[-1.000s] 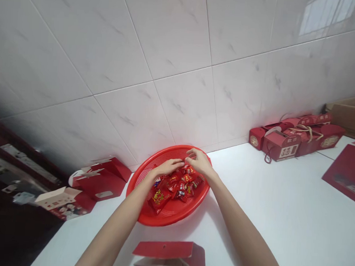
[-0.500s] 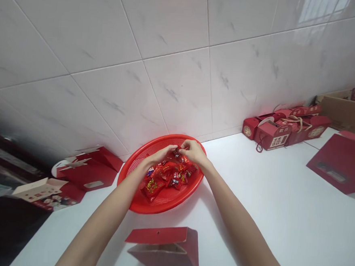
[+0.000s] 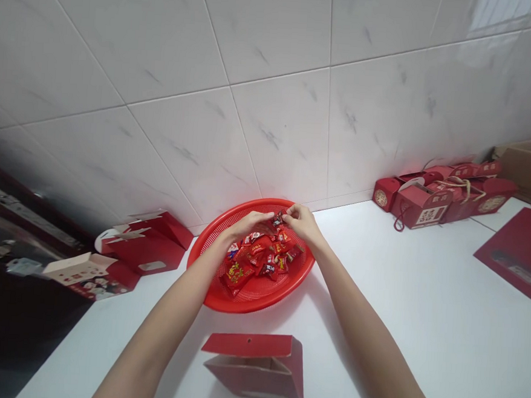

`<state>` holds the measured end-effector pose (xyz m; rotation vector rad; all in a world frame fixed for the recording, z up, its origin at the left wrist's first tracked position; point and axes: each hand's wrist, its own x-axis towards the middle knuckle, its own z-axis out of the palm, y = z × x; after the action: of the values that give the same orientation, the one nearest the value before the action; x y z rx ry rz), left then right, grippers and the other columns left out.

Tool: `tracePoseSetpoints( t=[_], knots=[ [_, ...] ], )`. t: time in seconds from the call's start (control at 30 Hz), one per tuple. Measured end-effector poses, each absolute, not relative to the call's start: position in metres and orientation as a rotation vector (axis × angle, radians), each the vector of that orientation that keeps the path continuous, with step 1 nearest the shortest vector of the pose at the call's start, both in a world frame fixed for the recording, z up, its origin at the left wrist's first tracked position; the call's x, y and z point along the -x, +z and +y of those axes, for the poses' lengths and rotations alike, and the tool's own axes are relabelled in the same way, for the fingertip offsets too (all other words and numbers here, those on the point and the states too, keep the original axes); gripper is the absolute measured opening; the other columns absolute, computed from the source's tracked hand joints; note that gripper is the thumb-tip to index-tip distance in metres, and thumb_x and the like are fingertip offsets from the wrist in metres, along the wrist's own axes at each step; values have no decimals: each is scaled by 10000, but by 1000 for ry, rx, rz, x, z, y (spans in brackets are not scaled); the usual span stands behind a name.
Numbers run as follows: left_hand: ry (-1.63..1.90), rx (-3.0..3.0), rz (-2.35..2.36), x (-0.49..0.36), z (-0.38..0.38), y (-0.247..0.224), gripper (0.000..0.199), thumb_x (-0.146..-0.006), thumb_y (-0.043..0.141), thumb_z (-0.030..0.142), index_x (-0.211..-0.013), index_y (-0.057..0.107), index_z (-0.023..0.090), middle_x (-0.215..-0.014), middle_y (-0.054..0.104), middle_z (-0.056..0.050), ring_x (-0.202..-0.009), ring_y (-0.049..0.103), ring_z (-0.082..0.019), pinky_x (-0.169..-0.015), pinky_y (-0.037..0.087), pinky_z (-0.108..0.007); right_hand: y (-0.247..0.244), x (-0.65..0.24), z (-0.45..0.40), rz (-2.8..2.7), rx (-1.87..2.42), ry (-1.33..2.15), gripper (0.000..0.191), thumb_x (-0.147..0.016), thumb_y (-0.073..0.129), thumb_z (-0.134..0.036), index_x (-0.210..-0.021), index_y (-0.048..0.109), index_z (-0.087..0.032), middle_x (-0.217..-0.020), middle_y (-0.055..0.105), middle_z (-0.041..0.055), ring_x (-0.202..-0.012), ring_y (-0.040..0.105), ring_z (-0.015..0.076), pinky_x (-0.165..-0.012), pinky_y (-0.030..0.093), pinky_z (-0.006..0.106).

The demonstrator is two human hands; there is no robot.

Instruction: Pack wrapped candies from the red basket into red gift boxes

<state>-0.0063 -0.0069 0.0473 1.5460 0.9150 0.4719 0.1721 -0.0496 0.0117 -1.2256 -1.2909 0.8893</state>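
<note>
Over the back of a red plastic basket (image 3: 213, 302), my two hands meet at a small dark-wrapped candy (image 3: 277, 219). My left hand (image 3: 251, 223) is curled with its fingertips at the candy's left side. From the right, my right hand (image 3: 303, 222) pinches the candy between thumb and fingers. Red candy packets lie below in the basket, among them a larger red packet (image 3: 236, 276) with yellow-green print. In front of the basket stands a red cardboard box (image 3: 257, 380), its top flap tilted up and its mouth partly gaping.
Two red cardboard boxes, one plain (image 3: 162, 246) and one printed (image 3: 105, 282), stand at the left. Several red gift boxes (image 3: 422, 204) with cord handles line the tiled wall (image 3: 280, 115). Farther right are a large red box (image 3: 519, 253) and a brown carton (image 3: 522, 171).
The view has shifted, so the scene sits a little farther right. Both hands have lifted slightly toward the basket's back rim, and the dark candy between them shows more clearly.
</note>
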Motion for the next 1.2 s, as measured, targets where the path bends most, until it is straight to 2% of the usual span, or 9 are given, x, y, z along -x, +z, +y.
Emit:
tracePoseSetpoints(
  t=[0.17,0.33,0.53,0.63,0.77,0.87,0.97,1.07,1.2],
  knots=[
    [529,-1554,864,4,-10,50,519,-624,832,616,-766,731,127,-734,728,-67,-687,679,-197,-782,538,-363,9,-169,-49,-1266,1218,929,140,-792,576,-234,-706,465,-225,-677,579,-31,-664,577,144,-643,452,264],
    [576,-1707,896,2,-13,54,375,-593,890,455,-689,716,137,-673,705,-36,-659,658,-178,-731,529,-332,10,-168,-51,-1274,1218,967,125,-821,554,-240,-743,458,-233,-670,593,-33,-620,598,145,-604,462,259],
    [866,-1666,883,3,-10,54,439,-529,907,468,-792,755,151,-814,755,-39,-787,665,-186,-807,502,-318,13,-171,-57,-1379,1198,1025,121,-822,558,-228,-730,480,-224,-704,616,-22,-591,613,140,-594,473,266],
    [849,-1655,871,3,-10,54,422,-528,912,453,-775,749,152,-793,744,-30,-781,657,-182,-808,490,-316,13,-171,-58,-1438,1206,997,114,-797,592,-238,-729,503,-220,-718,628,-11,-652,617,157,-621,481,276],
    [812,-1686,883,3,-11,53,372,-530,917,410,-687,704,148,-722,696,1,-731,632,-163,-747,472,-295,15,-171,-60,-1395,1128,968,146,-740,661,-246,-836,559,-209,-880,682,20,-810,647,177,-686,497,287],
    [758,-1712,855,4,-9,51,354,-562,905,392,-737,726,142,-764,709,-11,-756,639,-173,-755,478,-304,16,-171,-62,-1373,1087,1052,174,-730,655,-216,-881,569,-207,-794,679,5,-731,655,170,-670,498,294],
    [703,-1726,812,7,-6,49,344,-639,862,416,-811,748,142,-824,728,-30,-797,649,-188,-795,488,-327,17,-172,-64,-1331,1057,1132,153,-726,648,-219,-848,555,-211,-690,653,-17,-652,648,165,-670,504,307],
    [709,-1758,822,9,-4,49,332,-666,843,411,-836,750,142,-852,732,-41,-823,651,-197,-818,492,-336,19,-173,-66,-1332,1058,1119,196,-698,682,-260,-837,554,-212,-696,653,-19,-672,643,168,-683,495,309],
    [692,-1791,845,12,-6,51,317,-624,868,362,-833,762,148,-839,741,-40,-828,654,-205,-809,490,-330,23,-173,-69,-1399,1116,1024,347,-665,757,-448,-793,545,-206,-705,616,-19,-691,595,164,-645,438,286]
  ],
)
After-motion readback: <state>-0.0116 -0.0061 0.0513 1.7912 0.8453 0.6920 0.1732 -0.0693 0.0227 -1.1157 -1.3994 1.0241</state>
